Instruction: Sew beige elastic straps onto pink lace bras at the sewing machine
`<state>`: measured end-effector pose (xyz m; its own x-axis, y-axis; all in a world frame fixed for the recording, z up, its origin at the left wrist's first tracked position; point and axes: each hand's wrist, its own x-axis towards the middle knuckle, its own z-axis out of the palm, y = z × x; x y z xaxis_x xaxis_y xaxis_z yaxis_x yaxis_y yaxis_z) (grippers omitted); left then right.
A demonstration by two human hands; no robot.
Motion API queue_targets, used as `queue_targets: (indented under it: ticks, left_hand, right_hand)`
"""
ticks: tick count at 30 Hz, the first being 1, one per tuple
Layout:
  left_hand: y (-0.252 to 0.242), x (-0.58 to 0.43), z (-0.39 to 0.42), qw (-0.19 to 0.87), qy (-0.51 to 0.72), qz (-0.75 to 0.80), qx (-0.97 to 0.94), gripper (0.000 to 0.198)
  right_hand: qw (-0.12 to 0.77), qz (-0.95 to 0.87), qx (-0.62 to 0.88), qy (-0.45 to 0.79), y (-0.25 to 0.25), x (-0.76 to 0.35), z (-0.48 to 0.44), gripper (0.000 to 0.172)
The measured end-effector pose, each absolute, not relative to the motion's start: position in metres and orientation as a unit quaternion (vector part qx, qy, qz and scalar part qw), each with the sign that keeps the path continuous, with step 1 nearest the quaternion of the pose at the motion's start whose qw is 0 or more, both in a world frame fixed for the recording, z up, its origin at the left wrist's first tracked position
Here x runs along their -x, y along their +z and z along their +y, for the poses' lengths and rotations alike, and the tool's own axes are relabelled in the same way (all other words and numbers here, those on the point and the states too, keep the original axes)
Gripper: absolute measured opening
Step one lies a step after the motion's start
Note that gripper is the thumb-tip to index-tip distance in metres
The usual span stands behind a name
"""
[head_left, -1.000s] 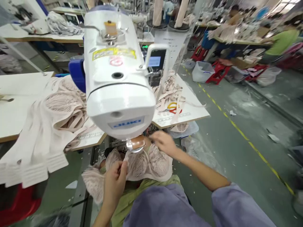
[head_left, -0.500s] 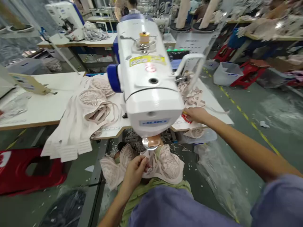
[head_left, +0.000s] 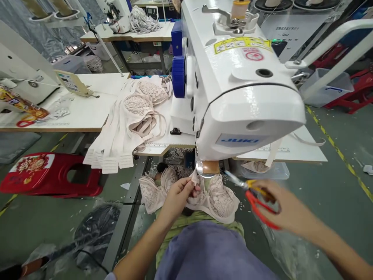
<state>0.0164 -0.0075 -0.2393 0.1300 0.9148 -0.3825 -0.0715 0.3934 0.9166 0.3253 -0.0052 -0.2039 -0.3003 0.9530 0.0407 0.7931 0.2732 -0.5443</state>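
My left hand (head_left: 183, 191) pinches the middle of a beige lace bra (head_left: 221, 198), which lies across my lap below the head of the sewing machine (head_left: 247, 105). One of its cups spreads out on either side of that hand. To the right, my right hand (head_left: 279, 206) grips scissors (head_left: 259, 202) with red and yellow handles, slightly smeared by motion. Their blades point left toward the bra and stay apart from it. Just above the pinched cloth sits the machine's needle end with a tan guard (head_left: 210, 167).
A pile of beige bras (head_left: 140, 109) hangs over the table's front edge at left. A red stool (head_left: 52, 173) stands on the floor below. Another pair of scissors (head_left: 27, 121) lies on the left table. A clear plastic bin (head_left: 276, 170) sits under the right tabletop.
My right hand has lifted the scissors off the right tabletop and brought them down toward the bra. The view has shifted closer to the machine. My left hand keeps its pinch.
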Motion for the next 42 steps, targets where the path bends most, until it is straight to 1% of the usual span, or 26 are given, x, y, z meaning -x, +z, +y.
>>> queue_targets:
  ticks: [1,3,6,11,15,17,20,22,25,32,38,42]
  left_hand:
    - [-0.238,-0.017,-0.008,0.657,0.386,0.526,-0.378,0.048]
    - [-0.234,-0.017,-0.009,0.674,0.386,0.514,-0.365,0.048]
    - [-0.228,-0.018,-0.01,0.664,0.378,0.515,-0.388,0.046]
    - [-0.219,-0.019,-0.013,0.639,0.348,0.522,-0.446,0.034]
    - [-0.223,-0.017,-0.013,0.601,0.329,0.544,-0.485,0.022]
    - [-0.225,-0.016,-0.012,0.593,0.325,0.544,-0.497,0.023]
    - [-0.226,-0.012,-0.011,0.58,0.325,0.543,-0.512,0.029]
    - [-0.224,-0.011,-0.011,0.567,0.331,0.544,-0.522,0.031]
    - [-0.22,-0.011,-0.009,0.565,0.342,0.542,-0.519,0.032]
    - [-0.216,-0.014,-0.006,0.593,0.322,0.525,-0.518,0.031]
    - [-0.215,-0.008,-0.004,0.584,0.303,0.534,-0.532,0.025]
    - [-0.215,-0.007,-0.002,0.582,0.298,0.546,-0.524,0.029]
  right_hand:
    - [0.162,-0.782,0.554,0.235,-0.215,-0.32,-0.021,0.035]
    - [0.155,-0.8,0.533,0.228,-0.236,-0.305,-0.044,0.039]
    - [0.193,-0.816,0.508,0.198,-0.255,-0.274,-0.052,0.038]
    - [0.257,-0.827,0.469,0.174,-0.252,-0.235,-0.029,0.033]
    - [0.251,-0.827,0.455,0.212,-0.237,-0.232,-0.019,0.025]
    - [0.25,-0.812,0.462,0.253,-0.233,-0.237,-0.022,0.024]
    - [0.275,-0.767,0.496,0.3,-0.237,-0.247,-0.032,0.025]
    - [0.297,-0.745,0.508,0.312,-0.244,-0.252,-0.039,0.025]
    - [0.315,-0.747,0.494,0.315,-0.256,-0.251,-0.045,0.032]
    - [0.299,-0.76,0.485,0.314,-0.258,-0.231,-0.036,0.041]
    - [0.27,-0.729,0.519,0.355,-0.25,-0.224,-0.028,0.033]
    - [0.262,-0.699,0.539,0.39,-0.243,-0.226,-0.029,0.03]
